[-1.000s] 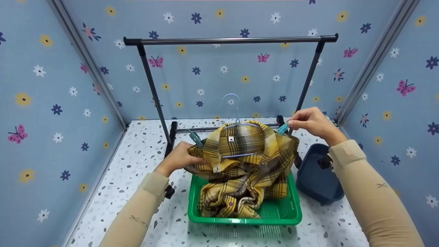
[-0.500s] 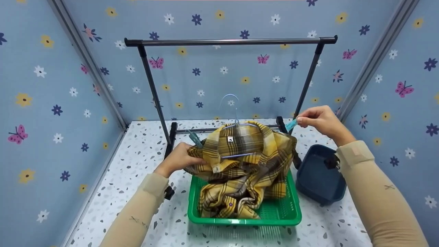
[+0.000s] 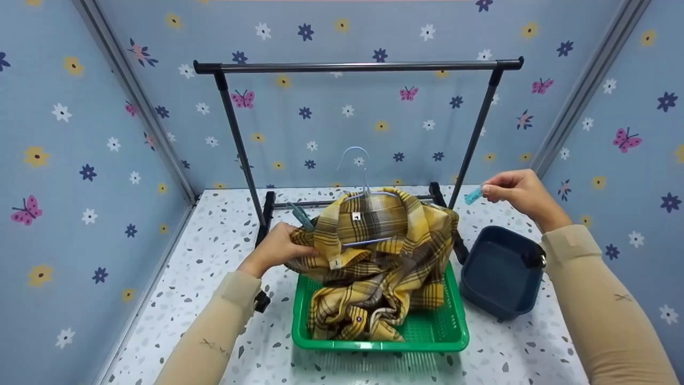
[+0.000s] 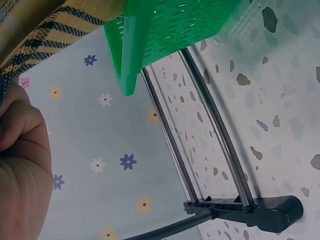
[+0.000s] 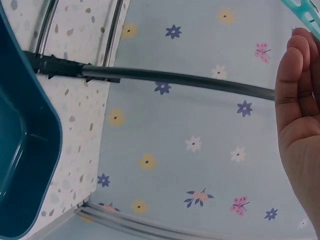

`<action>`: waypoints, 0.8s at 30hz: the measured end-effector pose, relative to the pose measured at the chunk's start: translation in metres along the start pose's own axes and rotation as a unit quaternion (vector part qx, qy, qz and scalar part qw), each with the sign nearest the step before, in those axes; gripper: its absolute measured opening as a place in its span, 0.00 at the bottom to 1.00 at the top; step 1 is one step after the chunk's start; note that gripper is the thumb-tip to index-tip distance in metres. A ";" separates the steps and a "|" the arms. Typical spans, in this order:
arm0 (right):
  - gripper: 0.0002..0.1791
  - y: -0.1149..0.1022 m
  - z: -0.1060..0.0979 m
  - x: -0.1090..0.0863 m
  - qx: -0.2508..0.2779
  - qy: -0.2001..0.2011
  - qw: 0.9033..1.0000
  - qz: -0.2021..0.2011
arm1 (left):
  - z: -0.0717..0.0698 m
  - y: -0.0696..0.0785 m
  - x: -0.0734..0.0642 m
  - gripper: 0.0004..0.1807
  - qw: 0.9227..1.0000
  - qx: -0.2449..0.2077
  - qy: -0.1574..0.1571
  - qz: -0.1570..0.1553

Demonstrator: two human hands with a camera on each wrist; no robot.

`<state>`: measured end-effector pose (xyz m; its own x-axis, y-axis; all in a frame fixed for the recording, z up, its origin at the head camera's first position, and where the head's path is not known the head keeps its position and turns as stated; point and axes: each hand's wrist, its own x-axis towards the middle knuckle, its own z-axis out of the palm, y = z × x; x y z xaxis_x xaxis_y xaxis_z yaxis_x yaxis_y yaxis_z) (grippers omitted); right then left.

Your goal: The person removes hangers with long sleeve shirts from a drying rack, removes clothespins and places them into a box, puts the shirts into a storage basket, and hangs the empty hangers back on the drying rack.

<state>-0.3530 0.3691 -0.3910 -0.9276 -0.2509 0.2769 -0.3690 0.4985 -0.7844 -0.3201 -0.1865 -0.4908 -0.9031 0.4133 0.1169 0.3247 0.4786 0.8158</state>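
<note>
A yellow and brown plaid shirt point(image 3: 374, 219) sits on a pale blue hanger point(image 3: 354, 149), its lower part bunched in a green basket point(image 3: 380, 345). My left hand point(image 3: 279, 246) grips the shirt at its left shoulder. Just above those fingers a dark teal clothespin point(image 3: 302, 216) stands on the cloth. In my right hand point(image 3: 526, 195) a light turquoise clothespin point(image 3: 473, 195) is pinched between thumb and fingers, held off to the right of the shirt. The right wrist view shows part of that clothespin point(image 5: 306, 14) above the fingertips.
A black and grey garment rack point(image 3: 358, 67) stands behind the basket, its crossbar high above the shirt. To the basket's right is a dark blue bin point(image 3: 499, 272), under my right forearm. Flower-patterned walls point(image 3: 64, 176) enclose the speckled white tabletop point(image 3: 192, 299).
My right hand has drawn the turquoise clothespin away from the shirt's right shoulder, moving to the right. The left hand stays on the shirt almost unmoved.
</note>
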 end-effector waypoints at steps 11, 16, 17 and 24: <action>0.16 0.033 -0.012 -0.014 -0.019 0.007 0.999 0.049 | 0.000 -0.001 -0.002 0.14 1.000 -0.008 0.007 -0.005; 0.17 0.047 -0.017 -0.021 -0.025 -0.001 0.997 0.074 | -0.001 -0.001 -0.002 0.14 1.000 -0.007 0.009 -0.009; 0.17 0.049 -0.018 -0.023 -0.026 -0.001 0.997 0.078 | -0.001 -0.001 -0.002 0.14 1.000 -0.008 0.010 -0.010; 0.18 0.065 -0.019 -0.031 -0.021 -0.019 0.994 0.106 | 0.000 -0.001 -0.002 0.14 1.000 -0.008 0.018 -0.011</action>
<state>-0.3492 0.4251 -0.4399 -0.9820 -0.1682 0.0860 -0.1689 0.5781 -0.7983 -0.3189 -0.1874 -0.4915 -0.9192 0.3754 0.1190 0.3006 0.4737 0.8278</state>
